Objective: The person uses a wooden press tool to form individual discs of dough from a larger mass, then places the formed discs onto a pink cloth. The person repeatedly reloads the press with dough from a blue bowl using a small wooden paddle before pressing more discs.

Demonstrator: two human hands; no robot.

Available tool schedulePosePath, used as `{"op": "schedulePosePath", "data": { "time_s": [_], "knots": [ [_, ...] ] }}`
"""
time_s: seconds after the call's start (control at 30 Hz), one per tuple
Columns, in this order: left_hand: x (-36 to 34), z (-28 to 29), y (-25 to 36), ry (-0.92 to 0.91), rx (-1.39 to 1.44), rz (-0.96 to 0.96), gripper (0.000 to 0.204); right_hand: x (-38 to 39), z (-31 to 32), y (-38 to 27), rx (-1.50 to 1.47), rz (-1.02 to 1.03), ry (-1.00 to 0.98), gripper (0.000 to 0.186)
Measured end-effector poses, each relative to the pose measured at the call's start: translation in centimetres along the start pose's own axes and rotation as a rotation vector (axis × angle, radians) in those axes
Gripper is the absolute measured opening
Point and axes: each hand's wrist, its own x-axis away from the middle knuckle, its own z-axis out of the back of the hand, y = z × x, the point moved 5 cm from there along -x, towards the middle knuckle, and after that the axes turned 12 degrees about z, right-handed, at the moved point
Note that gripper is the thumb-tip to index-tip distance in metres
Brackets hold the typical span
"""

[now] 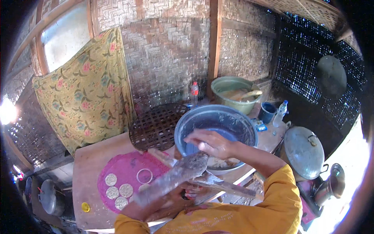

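Observation:
My right hand (210, 144) is raised at the near side of the blue-grey tub (245, 121), fingers loosely extended, just above the end of a motion-blurred wooden board (173, 175). My left hand (187, 193) is low beneath that board, partly hidden and blurred, so its grip is unclear. More weathered wooden pieces (230, 187) cross under the board. On a pink round sheet (120, 165) lie several pale, flat round pieces (111, 179) and a white ring (151, 175). A pale substance shows in the tub's bottom.
The table (87, 163) also bears a woven tray (148, 124), green tub (222, 84), dark cup (267, 111), bottles (280, 113) and yellow lid (85, 206). Lidded pots (302, 148) stand at both sides. A floral cloth (85, 89) hangs at left.

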Motion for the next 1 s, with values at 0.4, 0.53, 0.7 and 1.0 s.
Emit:
{"op": "schedulePosePath", "data": {
  "time_s": [0.4, 0.53, 0.7, 1.0],
  "knots": [
    [-0.7, 4.6, 16.8, 0.391, -0.996, -0.421, 0.029, -3.6, 10.4, -9.2, 0.22, 0.271, 0.406, 0.039],
    [-0.5, 5.3, 17.3, 0.531, -0.762, -0.3, 0.03, -1.2, 13.5, -4.6, 0.12, 0.245, 0.616, 0.038],
    [0.3, 8.4, 12.3, 0.608, -0.705, -0.327, 0.026, 3.8, 16.5, -0.6, -0.122, -0.063, 0.815, 0.035],
    [-1.2, 10.0, 9.7, 0.819, 0.136, -0.523, 0.031, 12.5, 21.1, 6.4, -0.444, 0.017, 1.425, 0.035]
  ]
}}
